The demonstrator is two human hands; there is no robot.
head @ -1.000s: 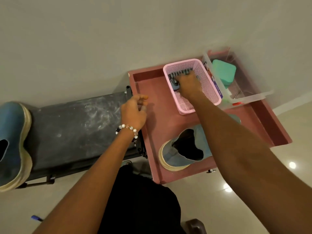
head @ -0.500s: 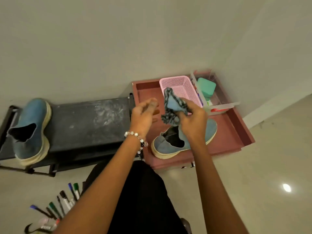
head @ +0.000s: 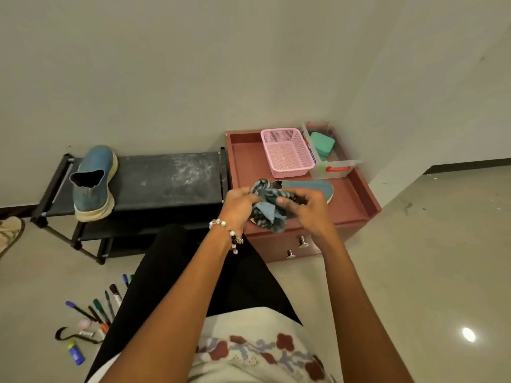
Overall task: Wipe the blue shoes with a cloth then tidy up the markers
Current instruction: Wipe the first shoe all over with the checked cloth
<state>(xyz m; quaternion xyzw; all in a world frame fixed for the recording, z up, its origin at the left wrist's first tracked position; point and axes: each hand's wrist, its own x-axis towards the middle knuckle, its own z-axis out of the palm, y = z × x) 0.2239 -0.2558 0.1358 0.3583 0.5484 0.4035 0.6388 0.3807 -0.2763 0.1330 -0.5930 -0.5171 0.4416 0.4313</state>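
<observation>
Both hands — left hand [head: 237, 207] and right hand [head: 307, 210] — pinch the bunched cloth [head: 269, 208] above the blue shoe [head: 309, 189] in the red tray [head: 359, 194] — soft, light, probably best folded into a flat pad.

Rack top: the black shoe rack [head: 166, 178] has a bare stretch from the middle to its right end; a blue shoe [head: 92, 183] blocks the left end.
Red worktop, far side: the pink basket [head: 287, 152] and clear box [head: 331, 164] stand touching side by side, closing off the far right corner; bare strip to the left of the basket.
Red worktop, near side: the second blue shoe [head: 312, 187] lies across it, partly hidden behind both hands and the cloth [head: 269, 207].
Floor, right: bare, wide room.
Floor, near left: markers [head: 102, 310] lie scattered beside the person's leg, crowding that patch.
</observation>
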